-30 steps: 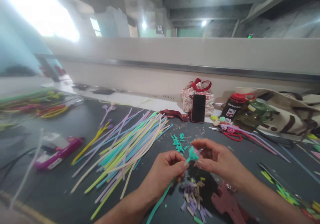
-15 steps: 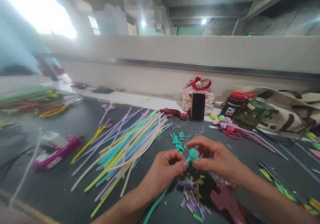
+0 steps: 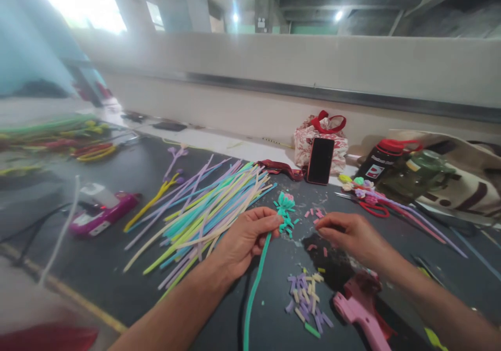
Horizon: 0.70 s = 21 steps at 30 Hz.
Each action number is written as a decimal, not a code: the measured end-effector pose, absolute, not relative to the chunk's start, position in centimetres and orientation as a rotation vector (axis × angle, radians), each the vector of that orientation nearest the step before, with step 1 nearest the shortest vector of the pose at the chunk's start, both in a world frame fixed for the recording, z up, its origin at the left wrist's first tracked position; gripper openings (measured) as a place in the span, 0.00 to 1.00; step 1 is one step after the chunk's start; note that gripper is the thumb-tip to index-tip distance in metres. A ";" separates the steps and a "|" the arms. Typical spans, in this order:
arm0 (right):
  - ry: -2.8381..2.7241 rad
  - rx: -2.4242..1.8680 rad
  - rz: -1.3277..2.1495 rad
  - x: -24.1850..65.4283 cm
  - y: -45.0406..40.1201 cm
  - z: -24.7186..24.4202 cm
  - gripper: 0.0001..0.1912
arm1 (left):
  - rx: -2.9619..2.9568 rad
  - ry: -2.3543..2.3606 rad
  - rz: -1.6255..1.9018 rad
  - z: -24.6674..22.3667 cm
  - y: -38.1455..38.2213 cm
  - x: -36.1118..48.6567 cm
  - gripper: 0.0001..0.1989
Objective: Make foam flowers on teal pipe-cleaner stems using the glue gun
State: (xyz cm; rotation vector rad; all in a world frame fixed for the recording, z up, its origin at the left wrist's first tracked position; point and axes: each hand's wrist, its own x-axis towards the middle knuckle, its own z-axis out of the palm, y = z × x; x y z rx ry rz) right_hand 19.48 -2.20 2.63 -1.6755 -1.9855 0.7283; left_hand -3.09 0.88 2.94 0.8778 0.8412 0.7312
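My left hand (image 3: 248, 241) pinches a turquoise pipe-cleaner flower (image 3: 287, 200) just below its head, which shows a little pink. Its long turquoise stem (image 3: 256, 283) hangs down past my wrist toward the table's near edge. Several short turquoise pieces (image 3: 288, 224) lie right behind my left fingertips. Over the dark tabletop, my right hand (image 3: 348, 233) has its thumb and fingers pressed together beside small pink cut pieces (image 3: 312, 213). Whether a piece is between those fingertips I cannot make out. Nearer to me lies a pile of purple and cream cut pieces (image 3: 305, 296).
A pink glue gun (image 3: 362, 309) lies by my right forearm. Long pastel pipe cleaners (image 3: 203, 215) spread out on the left, with a purple glue gun (image 3: 104, 212) beyond. A phone (image 3: 320, 161), red-handled scissors (image 3: 371, 207) and a bottle (image 3: 379, 160) stand or lie at the back.
My right hand has let go of the flower and moved right, to the pink pieces. My left hand has carried the flower slightly up and left. The view has shifted a little.
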 end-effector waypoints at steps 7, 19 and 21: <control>-2.128 -1.645 0.570 17.7 2.1 1.1 0.11 | 0.882 0.839 0.757 2.3 1.3 -3.4 0.09; -2.006 -1.716 0.709 20.9 1.3 2.9 0.09 | 0.739 0.669 0.814 2.5 1.1 -3.8 0.06; -1.975 -1.698 0.743 20.8 0.9 3.6 0.10 | 0.716 0.621 0.811 2.6 1.0 -3.8 0.04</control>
